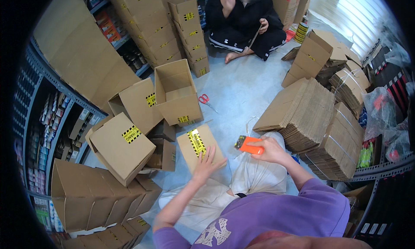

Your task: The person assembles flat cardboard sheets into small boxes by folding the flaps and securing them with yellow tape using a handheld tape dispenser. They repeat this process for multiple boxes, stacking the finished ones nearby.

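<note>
In front of my crossed legs a brown cardboard box sits on the floor, with a strip of yellow-and-black printed tape along its face. My left hand rests on the box near its right edge, fingers stretched out and spread. My right hand is wrapped around an orange tape dispenser over my right thigh, apart from the box. The dispenser's dark cutting end points left, toward the box.
Open cartons and taped boxes crowd the left. Red-handled scissors lie ahead on the floor. Flattened cardboard stacks stand at the right. Another person sits cross-legged at the far side; tall box stacks stand nearby.
</note>
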